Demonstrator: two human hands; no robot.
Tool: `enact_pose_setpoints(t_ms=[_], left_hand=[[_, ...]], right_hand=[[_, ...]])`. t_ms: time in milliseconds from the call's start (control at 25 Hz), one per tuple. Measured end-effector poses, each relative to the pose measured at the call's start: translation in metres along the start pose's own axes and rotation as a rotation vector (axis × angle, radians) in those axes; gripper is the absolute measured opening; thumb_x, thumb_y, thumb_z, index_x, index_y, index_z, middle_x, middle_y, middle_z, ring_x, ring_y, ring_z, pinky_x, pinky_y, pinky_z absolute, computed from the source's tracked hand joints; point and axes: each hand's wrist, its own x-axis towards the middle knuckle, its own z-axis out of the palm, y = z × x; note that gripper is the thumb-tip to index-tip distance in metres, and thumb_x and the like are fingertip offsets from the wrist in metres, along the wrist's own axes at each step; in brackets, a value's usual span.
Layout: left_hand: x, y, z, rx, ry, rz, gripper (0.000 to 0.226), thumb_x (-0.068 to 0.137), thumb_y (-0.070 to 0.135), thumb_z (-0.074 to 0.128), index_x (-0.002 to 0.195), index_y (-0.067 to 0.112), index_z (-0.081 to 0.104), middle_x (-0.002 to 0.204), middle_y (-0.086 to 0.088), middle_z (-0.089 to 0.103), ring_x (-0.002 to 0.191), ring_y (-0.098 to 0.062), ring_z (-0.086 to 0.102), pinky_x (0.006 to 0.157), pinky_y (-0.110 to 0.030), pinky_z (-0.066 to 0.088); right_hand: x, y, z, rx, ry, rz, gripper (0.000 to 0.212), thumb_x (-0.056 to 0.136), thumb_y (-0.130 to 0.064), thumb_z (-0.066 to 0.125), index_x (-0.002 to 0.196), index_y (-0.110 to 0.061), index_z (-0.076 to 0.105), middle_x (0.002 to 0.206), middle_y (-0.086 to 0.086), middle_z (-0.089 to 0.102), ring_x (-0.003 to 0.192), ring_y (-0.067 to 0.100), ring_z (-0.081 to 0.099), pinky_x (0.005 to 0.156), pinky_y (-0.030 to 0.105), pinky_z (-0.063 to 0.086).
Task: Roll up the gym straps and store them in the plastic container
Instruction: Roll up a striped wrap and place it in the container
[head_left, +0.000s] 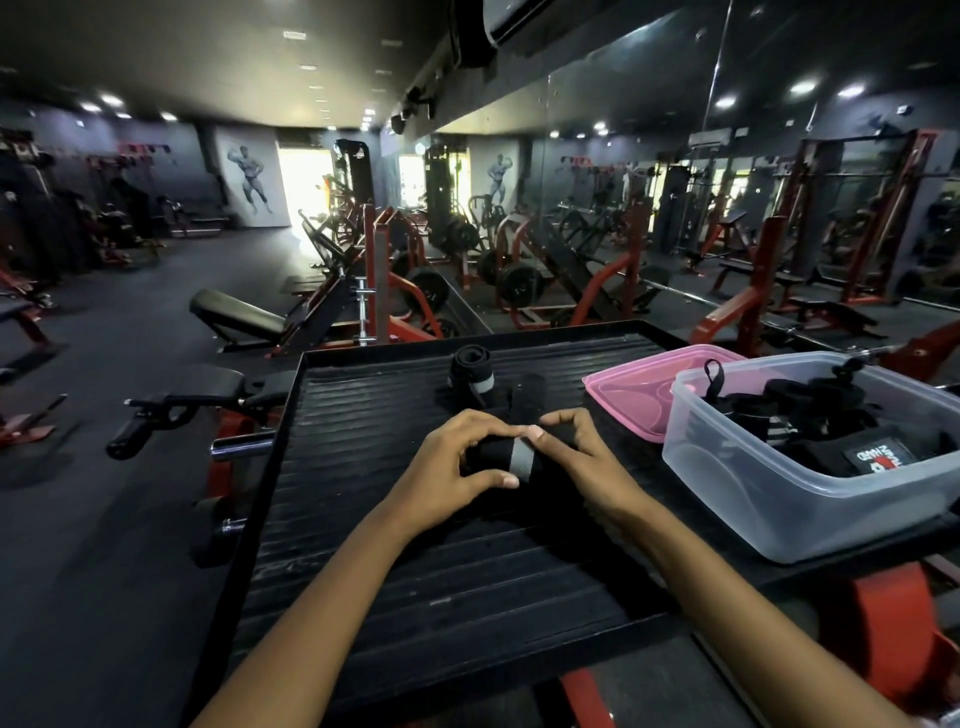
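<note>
Both hands, left hand (448, 467) and right hand (582, 452), fingers curled around rolled strap (511, 460) between them on platform (363, 519).

Both bare forearms reach forward and converge at the middle. The left hand (447, 462) and right hand (582, 452) face each other, fingers (483, 423) curled and thumbs tucked in, pinching a rolled strap (506, 457) between them.

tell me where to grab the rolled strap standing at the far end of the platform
Take the rolled strap around its middle, near the grey band, coming from above and the near side. It looks upright, coil end up, and free on its left; a looser strap lies close on its right, so pinch front to back.
</note>
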Motion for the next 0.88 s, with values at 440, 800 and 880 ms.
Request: enact_pose_setpoints(t_ms=[440,800,880], left_hand=[[0.0,-0.005,-0.005,-0.102,-0.06,-0.184,0.057,0.078,0.048,0.07,0.132,0.045,0.052,0.136,0.015,0.056,0.126,0.001,0.049,0.11,-0.036,0.041],[-0.001,-0.006,0.002,-0.038,-0.167,-0.175,0.057,0.081,0.028,0.075,0.134,0.032,0.052,0.131,0.009,0.06,0.114,-0.003,0.058,0.102,-0.033,0.047],[-0.001,-0.007,0.004,-0.065,-0.17,-0.2,0.046,0.085,0.032,0.07,0.127,0.034,0.052,0.12,0.007,0.065,0.108,-0.005,0.062,0.099,-0.037,0.049]], right_hand=[[-0.003,0.001,-0.007,-0.369,-0.054,-0.299,0.044,0.068,-0.043,0.08,0.096,-0.016,0.06,0.093,0.001,0.07,0.089,0.02,0.066,0.081,0.04,0.052],[-0.003,0.001,-0.009,-0.255,-0.176,-0.12,0.043,0.073,-0.036,0.081,0.11,-0.03,0.06,0.11,-0.002,0.065,0.104,0.01,0.062,0.095,0.031,0.049],[-0.004,0.0,-0.011,-0.298,-0.265,-0.162,0.055,0.069,-0.018,0.084,0.114,-0.029,0.055,0.114,-0.002,0.061,0.108,0.009,0.059,0.096,0.027,0.048]])
